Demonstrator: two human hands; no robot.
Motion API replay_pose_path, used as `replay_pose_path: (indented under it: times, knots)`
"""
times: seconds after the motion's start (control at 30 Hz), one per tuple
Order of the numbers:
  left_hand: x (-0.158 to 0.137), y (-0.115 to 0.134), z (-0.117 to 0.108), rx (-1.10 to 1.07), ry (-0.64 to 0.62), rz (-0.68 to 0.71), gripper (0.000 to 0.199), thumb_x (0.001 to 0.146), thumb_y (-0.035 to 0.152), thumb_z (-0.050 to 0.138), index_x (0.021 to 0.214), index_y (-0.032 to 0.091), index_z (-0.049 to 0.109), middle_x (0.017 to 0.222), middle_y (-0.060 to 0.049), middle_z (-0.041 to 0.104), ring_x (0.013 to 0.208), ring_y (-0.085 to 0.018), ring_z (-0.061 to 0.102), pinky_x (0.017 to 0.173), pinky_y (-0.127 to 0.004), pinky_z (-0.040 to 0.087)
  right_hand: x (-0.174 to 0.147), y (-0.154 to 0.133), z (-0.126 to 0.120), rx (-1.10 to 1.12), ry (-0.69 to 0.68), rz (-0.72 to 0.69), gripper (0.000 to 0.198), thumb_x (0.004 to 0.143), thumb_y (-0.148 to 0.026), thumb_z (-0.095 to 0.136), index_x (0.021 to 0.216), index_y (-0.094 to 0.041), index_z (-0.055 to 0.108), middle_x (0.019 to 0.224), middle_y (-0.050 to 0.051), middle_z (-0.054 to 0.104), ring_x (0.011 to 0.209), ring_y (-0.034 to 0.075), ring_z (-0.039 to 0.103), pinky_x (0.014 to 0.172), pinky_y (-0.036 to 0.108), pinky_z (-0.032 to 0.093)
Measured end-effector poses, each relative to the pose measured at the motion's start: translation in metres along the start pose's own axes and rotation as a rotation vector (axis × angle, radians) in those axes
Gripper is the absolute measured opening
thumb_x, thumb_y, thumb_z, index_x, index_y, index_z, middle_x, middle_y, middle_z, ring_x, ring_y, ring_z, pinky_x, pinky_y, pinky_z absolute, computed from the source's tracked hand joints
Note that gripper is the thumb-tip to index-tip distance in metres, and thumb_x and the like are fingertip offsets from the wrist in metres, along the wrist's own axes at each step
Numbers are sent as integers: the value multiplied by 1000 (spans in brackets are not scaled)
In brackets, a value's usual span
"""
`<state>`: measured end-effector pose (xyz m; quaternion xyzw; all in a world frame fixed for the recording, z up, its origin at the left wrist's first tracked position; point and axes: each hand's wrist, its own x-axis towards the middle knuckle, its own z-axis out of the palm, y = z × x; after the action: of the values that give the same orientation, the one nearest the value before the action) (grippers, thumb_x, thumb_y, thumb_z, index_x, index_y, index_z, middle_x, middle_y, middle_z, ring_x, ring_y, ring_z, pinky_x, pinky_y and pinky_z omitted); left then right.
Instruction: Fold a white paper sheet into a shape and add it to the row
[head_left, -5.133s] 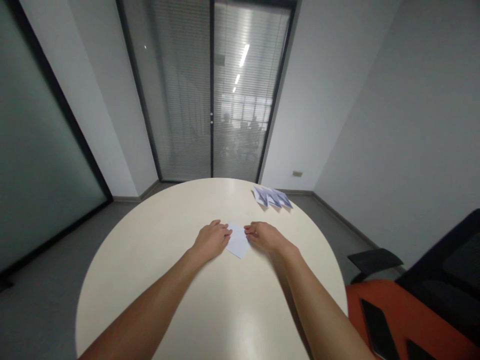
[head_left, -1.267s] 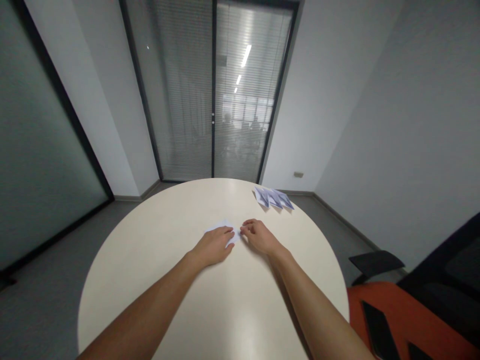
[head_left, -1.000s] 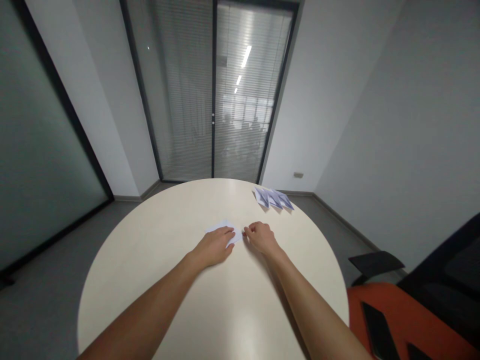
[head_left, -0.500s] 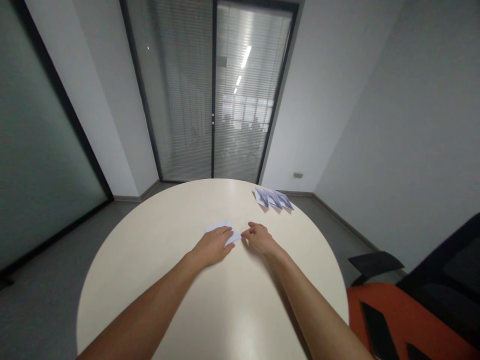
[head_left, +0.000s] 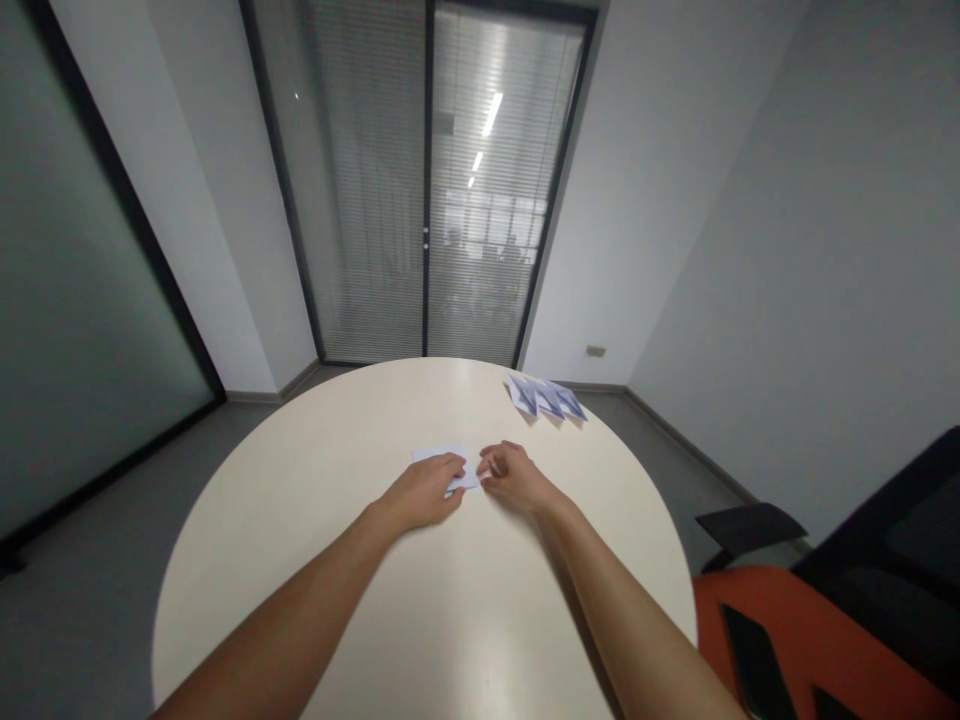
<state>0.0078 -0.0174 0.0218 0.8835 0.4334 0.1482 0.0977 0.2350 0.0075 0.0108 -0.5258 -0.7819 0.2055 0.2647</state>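
Note:
A small folded sheet of white paper lies on the pale round table in front of me, partly covered by my left hand. My left hand rests over its left part, fingers on top and thumb at the near edge, gripping it against the table. At the right edge of the sheet is my right hand, its fingers curled. A small gap shows between its index finger and thumb, and I see no paper between them. Whether the fingertips touch the edge is too small to tell.
Several folded paper pieces lie overlapping in a row near the table's far right edge. An orange-seated chair with a black armrest stands at the right. Beyond the table are glass panels with blinds.
The paper has turned slightly and its right corner sits lower. My right hand's index finger and thumb have come apart at its edge. My left hand has shifted slightly left.

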Motion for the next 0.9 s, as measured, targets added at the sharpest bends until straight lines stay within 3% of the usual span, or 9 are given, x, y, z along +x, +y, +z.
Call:
replay_pose_path:
  times: [0.1, 0.23, 0.4, 0.5, 0.6, 0.77, 0.9]
  knots:
    - [-2, -2, 1, -42, -28, 45, 34, 91, 26, 54, 123, 18, 63, 136, -6, 61, 124, -21, 60, 109, -33, 49, -1, -3, -4, -24, -8, 17, 31, 78, -12, 61, 105, -22, 75, 115, 8, 71, 120, 27, 57, 103, 40, 44]
    - [-2, -2, 1, -92, -29, 101, 30, 97, 34, 52, 120, 20, 66, 142, -3, 58, 134, -20, 55, 116, -34, 44, 1, 0, -2, -91, 41, 34, 32, 92, -28, 58, 120, -20, 72, 123, 12, 69, 124, 29, 55, 107, 42, 41]
    - [0, 0, 2, -84, -7, 141, 30, 100, 34, 48, 114, 21, 71, 140, -4, 59, 135, -19, 52, 120, -36, 41, 1, 4, 4, -192, 43, 7, 38, 94, -33, 58, 127, -20, 70, 136, 12, 64, 130, 31, 50, 111, 45, 38]
    - [2, 0, 5, -49, 32, 108, 32, 97, 36, 54, 121, 22, 70, 143, -4, 56, 137, -21, 49, 123, -40, 37, 1, 0, 6, -213, 33, 28, 43, 94, -34, 58, 134, -20, 66, 141, 13, 60, 134, 32, 48, 112, 48, 36]
    - [3, -2, 8, -21, 62, 6, 46, 93, 42, 60, 134, 22, 63, 152, -6, 48, 144, -25, 43, 127, -44, 32, 1, -4, 7, -200, 47, 31, 42, 92, -33, 59, 132, -19, 65, 142, 13, 58, 136, 32, 46, 113, 50, 33]
    - [4, -8, 13, -20, 28, -200, 83, 86, 60, 63, 155, 19, 42, 165, -10, 27, 155, -33, 27, 130, -50, 23, 6, 1, 9, -86, 128, 49, 35, 86, -33, 64, 117, -17, 64, 105, 11, 69, 109, 28, 59, 98, 43, 43]
    - [5, -11, 13, -23, 52, -286, 102, 81, 65, 66, 161, 14, 28, 166, -13, 20, 157, -34, 22, 130, -50, 21, 13, 9, 13, 333, 211, 52, 30, 83, -41, 64, 103, -20, 58, 85, 2, 63, 77, 18, 58, 73, 32, 46]
